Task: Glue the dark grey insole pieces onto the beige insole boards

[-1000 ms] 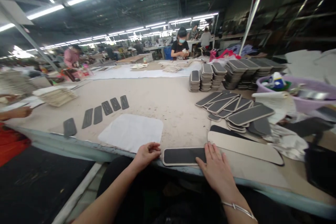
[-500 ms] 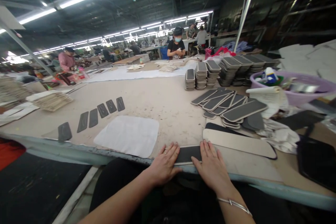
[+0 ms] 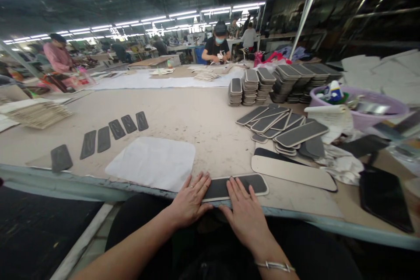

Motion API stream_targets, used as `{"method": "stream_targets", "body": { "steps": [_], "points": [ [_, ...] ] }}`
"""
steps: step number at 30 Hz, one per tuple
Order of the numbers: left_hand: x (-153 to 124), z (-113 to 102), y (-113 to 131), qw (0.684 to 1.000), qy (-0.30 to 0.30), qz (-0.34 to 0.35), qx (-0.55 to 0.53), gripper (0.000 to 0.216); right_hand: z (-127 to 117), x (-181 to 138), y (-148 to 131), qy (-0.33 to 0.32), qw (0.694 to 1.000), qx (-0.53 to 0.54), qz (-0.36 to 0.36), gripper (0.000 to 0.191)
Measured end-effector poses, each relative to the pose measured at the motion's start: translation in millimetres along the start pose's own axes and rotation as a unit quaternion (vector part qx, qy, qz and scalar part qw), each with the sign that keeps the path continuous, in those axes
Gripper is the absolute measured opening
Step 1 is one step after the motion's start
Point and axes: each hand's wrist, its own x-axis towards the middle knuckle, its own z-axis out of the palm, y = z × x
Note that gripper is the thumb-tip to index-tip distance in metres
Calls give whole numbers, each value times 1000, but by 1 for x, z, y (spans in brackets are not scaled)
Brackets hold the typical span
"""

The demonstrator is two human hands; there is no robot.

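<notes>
A long dark grey panel with rounded ends and a pale rim (image 3: 218,189) lies flat at the table's front edge. Fingers stretched, my left hand (image 3: 191,200) rests on the panel's left end. My right hand (image 3: 245,212) lies flat across its middle, leaving the right end uncovered. Just left of the panel is a white rounded sheet (image 3: 152,162). To the right, a long beige strip (image 3: 292,173) lies over a black piece. Behind that strip is a loose heap of similar grey panels (image 3: 278,124).
Stacks of grey panels (image 3: 251,87) stand at the back right, beside a lilac basin (image 3: 377,100) with items in it. Several small dark pieces (image 3: 104,139) lie in a row at the left. A black tablet-like object (image 3: 385,199) lies far right. Co-workers (image 3: 216,48) are beyond the table.
My right hand has moved left along the panel, uncovering its right end. My left hand stays on the left end. The view has shifted slightly.
</notes>
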Motion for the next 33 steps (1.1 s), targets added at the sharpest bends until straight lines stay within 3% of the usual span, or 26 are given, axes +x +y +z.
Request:
{"method": "stream_targets", "body": {
  "steps": [6, 12, 15, 18, 21, 23, 25, 29, 33],
  "points": [
    [0, -1, -2, 1000, -10, -6, -20, 72, -9, -16, 39, -22, 988, -60, 141, 67],
    [-1, -4, -1, 1000, -11, -2, -23, 70, -5, -17, 34, 10, 982, -61, 180, 72],
    [3, -8, -4, 999, -5, -7, -35, 60, -9, -18, 26, 7, 992, 0, 130, 69],
    [16, -13, -7, 998, 11, -32, -58, 45, -22, -19, 14, -26, 994, 109, 4, 65],
    [35, -23, -6, 995, 24, -56, -73, 34, -39, -23, 2, -58, 969, 213, -109, 43],
    [48, -30, -1, 995, 16, -66, -72, 34, -51, -27, -3, -62, 956, 261, -118, 24],
    [60, -39, 4, 994, -19, -81, -66, 36, -60, -31, -4, -58, 951, 289, -93, 15],
    [75, -54, 7, 975, -145, -140, -92, 38, -70, -37, 0, -64, 948, 301, -87, 22],
    [78, -74, 1, 918, -255, -144, -268, 30, -63, -33, -6, -108, 949, 271, -116, 25]
  ]
}}
